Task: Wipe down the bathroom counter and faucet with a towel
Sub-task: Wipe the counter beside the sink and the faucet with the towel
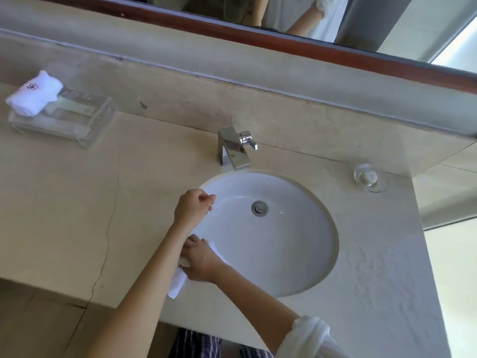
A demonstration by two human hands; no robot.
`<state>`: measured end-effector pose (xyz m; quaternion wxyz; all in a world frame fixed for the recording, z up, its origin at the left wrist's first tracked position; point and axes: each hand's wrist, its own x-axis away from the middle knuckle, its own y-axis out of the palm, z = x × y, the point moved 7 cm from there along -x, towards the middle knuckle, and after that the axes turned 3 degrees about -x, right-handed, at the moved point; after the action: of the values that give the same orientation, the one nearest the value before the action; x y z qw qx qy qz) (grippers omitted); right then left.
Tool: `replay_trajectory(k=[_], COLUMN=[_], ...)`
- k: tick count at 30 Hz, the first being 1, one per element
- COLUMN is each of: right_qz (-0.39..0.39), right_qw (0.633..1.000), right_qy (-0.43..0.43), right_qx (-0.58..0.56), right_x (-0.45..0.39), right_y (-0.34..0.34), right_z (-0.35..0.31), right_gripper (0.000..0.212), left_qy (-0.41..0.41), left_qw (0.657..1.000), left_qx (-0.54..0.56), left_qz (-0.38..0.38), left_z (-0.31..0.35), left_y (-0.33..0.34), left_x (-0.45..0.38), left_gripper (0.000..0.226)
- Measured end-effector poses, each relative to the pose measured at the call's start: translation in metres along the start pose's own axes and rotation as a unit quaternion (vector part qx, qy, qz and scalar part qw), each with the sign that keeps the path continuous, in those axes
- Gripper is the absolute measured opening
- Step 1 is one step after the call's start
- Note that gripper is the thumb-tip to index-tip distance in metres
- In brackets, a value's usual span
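Most of the towel (178, 281) hidden under crossed forearms, right hand (200, 262) fingers clamped on it, left hand (192, 209) fisted.

Our left hand (193, 209) reaches forward, fingers curled. Our right hand (200, 262) crosses beneath the left forearm, fingers curled.

Soft daylight from the right, faint glare on the faucet (236, 147), wide-angle bending at edges.

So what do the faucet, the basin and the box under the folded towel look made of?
Faucet: polished chromed metal, going by its mirror-like reflections. Basin: glossy white ceramic, probably, given its smooth sheen. Box: clear acrylic or glass; see-through with bright edges, but which one is unclear.
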<state>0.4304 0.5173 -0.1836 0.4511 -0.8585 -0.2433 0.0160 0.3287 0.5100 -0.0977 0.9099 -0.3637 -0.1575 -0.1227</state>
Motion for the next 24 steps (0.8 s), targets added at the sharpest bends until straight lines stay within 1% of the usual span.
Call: replay_trajectory(k=[2, 4, 7, 11, 14, 18, 21, 23, 24], right_qz=[-0.018, -0.026, -0.037, -0.065, -0.077, -0.058, -0.063, -0.046, -0.037], right_qw=[0.999, 0.998, 0.997, 0.993, 0.992, 0.987, 0.968, 0.957, 0.951], right_qy=[-0.027, -0.056, -0.055, -0.049, -0.015, 0.046, 0.077, 0.129, 0.166], right_qx=[0.004, 0.035, 0.043, 0.090, 0.100, 0.146, 0.229, 0.256, 0.259], right_x=[0.022, 0.051, 0.099, 0.160, 0.200, 0.243, 0.247, 0.238, 0.233], right_y=[-0.006, -0.007, -0.013, -0.024, -0.047, -0.087, -0.114, -0.146, -0.163], right_z=[-0.011, -0.013, 0.002, 0.036, 0.077, 0.148, 0.193, 0.214, 0.224], right_gripper=[0.042, 0.042, 0.039, 0.037, 0.034, 0.030, 0.028, 0.029, 0.032], left_qy=[-0.017, -0.032, -0.038, -0.039, -0.039, -0.044, -0.042, -0.037, -0.031], left_qw=[1.000, 0.999, 0.999, 0.998, 0.998, 0.996, 0.995, 0.996, 0.997], left_qx=[0.012, 0.019, 0.023, 0.042, 0.052, 0.071, 0.073, 0.060, 0.046], left_qz=[0.014, 0.007, -0.019, -0.013, -0.024, -0.038, -0.063, -0.059, -0.062], left_z=[-0.011, -0.018, -0.017, -0.003, 0.015, 0.035, 0.048, 0.051, 0.051], left_y=[0.004, 0.017, 0.044, 0.073, 0.089, 0.105, 0.107, 0.102, 0.100], left_x=[0.020, 0.039, 0.064, 0.095, 0.108, 0.115, 0.113, 0.107, 0.103], left_gripper=[0.030, 0.032, 0.025, 0.015, 0.032, 0.041, 0.042, 0.045, 0.041])
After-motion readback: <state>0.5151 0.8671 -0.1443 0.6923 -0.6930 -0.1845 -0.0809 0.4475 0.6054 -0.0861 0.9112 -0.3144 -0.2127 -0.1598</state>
